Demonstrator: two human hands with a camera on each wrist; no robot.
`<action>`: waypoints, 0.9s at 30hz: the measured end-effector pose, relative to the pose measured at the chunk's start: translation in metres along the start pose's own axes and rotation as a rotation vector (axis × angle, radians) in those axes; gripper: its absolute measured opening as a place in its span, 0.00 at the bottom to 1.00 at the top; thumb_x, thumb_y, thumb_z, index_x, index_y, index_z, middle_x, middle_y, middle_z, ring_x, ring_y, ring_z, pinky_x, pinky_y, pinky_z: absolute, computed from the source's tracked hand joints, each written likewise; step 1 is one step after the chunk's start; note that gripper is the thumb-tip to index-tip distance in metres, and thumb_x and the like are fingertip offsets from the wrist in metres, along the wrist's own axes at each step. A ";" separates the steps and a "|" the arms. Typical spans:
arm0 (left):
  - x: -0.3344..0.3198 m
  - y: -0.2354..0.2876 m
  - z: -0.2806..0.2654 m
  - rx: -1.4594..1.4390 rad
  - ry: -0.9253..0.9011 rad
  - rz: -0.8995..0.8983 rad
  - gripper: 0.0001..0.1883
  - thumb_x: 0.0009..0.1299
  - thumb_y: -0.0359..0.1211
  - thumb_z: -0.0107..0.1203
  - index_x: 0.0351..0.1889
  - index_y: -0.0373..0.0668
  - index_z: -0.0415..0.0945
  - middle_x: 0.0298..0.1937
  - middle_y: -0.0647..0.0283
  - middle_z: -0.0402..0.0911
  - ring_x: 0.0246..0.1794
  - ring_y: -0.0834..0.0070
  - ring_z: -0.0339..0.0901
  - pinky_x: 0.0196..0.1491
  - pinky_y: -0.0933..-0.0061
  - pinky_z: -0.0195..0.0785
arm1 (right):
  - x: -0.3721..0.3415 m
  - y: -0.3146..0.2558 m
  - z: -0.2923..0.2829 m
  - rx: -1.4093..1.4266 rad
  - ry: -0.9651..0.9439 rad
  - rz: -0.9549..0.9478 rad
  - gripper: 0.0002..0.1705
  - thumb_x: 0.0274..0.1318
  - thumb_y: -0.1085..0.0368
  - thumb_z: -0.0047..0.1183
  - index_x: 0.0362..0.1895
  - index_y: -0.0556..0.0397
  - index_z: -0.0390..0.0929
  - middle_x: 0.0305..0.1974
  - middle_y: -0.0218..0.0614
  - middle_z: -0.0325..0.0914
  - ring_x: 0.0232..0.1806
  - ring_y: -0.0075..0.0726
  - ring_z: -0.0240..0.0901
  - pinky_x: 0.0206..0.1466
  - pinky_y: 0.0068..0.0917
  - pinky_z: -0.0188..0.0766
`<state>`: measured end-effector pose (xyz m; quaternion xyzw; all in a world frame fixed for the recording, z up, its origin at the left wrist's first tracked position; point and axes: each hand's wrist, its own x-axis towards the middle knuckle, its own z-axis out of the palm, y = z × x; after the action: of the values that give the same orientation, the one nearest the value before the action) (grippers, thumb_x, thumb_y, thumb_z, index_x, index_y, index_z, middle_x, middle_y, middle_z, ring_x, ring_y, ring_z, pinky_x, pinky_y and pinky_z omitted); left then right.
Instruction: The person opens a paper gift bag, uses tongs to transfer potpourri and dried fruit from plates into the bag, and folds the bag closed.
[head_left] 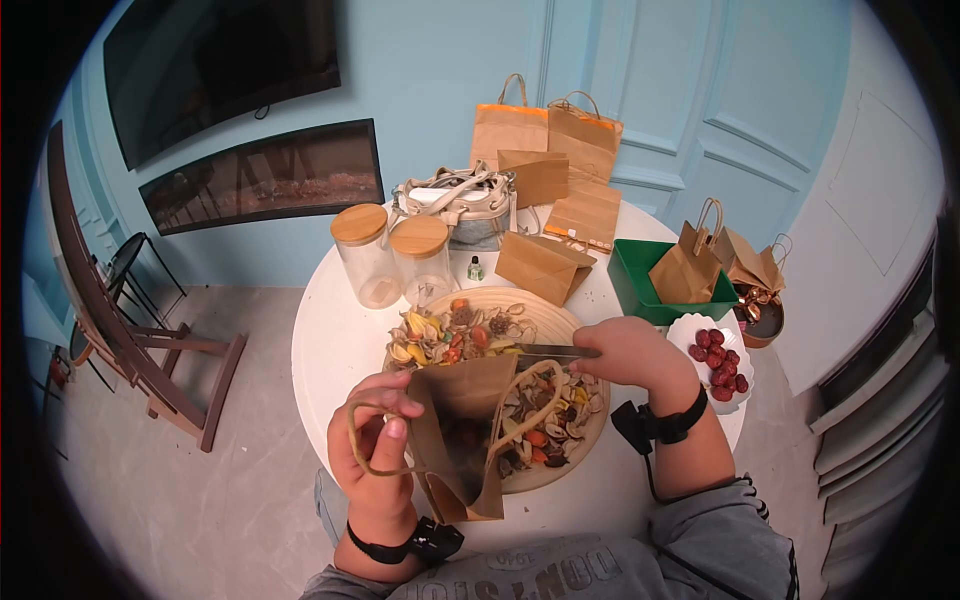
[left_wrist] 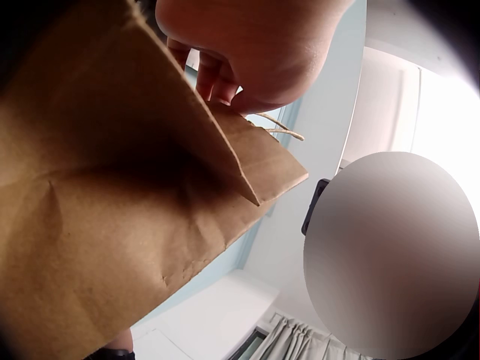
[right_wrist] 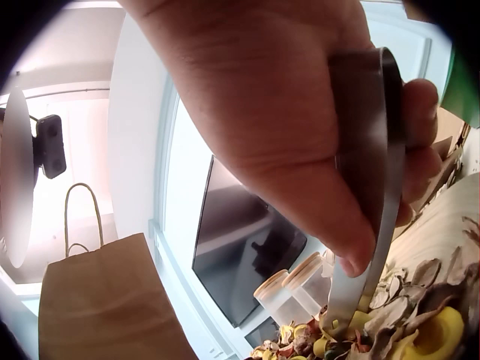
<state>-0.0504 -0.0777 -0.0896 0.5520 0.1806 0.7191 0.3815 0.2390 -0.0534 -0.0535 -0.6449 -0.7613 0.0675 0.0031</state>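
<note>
My left hand [head_left: 375,445] gripped paper bag [head_left: 430,425] near its top edge, fingers curled, cord handle [head_left: 353,440] beside them. Bag leaned open-mouthed over near side of round tray [head_left: 545,310]. My right hand [head_left: 635,352] had fingers wrapped round metal tongs [head_left: 545,352], tips among dried petals [head_left: 425,340] on tray. Tray lay on white surface [head_left: 325,370]; lidded jars [head_left: 362,270] stood beyond, left.
</note>
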 end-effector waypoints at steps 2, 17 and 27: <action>0.000 0.000 0.000 -0.005 0.000 -0.005 0.09 0.66 0.26 0.52 0.44 0.35 0.73 0.48 0.46 0.75 0.42 0.71 0.75 0.51 0.67 0.66 | -0.002 0.001 -0.002 0.005 0.027 -0.017 0.18 0.53 0.49 0.55 0.31 0.50 0.76 0.24 0.45 0.75 0.33 0.54 0.74 0.36 0.44 0.69; 0.000 0.003 0.004 -0.012 0.013 -0.011 0.08 0.66 0.26 0.52 0.43 0.37 0.73 0.42 0.52 0.78 0.50 0.67 0.72 0.54 0.65 0.64 | -0.043 -0.013 -0.043 0.136 0.568 -0.026 0.16 0.49 0.57 0.60 0.25 0.54 0.70 0.20 0.42 0.68 0.24 0.51 0.68 0.27 0.40 0.62; 0.000 0.005 0.004 0.000 0.001 -0.054 0.07 0.67 0.27 0.51 0.42 0.37 0.73 0.38 0.56 0.79 0.55 0.65 0.70 0.54 0.65 0.64 | -0.079 -0.067 -0.052 0.271 0.696 -0.331 0.15 0.41 0.60 0.67 0.31 0.52 0.77 0.20 0.33 0.70 0.21 0.43 0.67 0.26 0.35 0.60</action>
<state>-0.0486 -0.0819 -0.0848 0.5464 0.1958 0.7089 0.4007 0.1911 -0.1361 0.0120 -0.4916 -0.7926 -0.0567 0.3564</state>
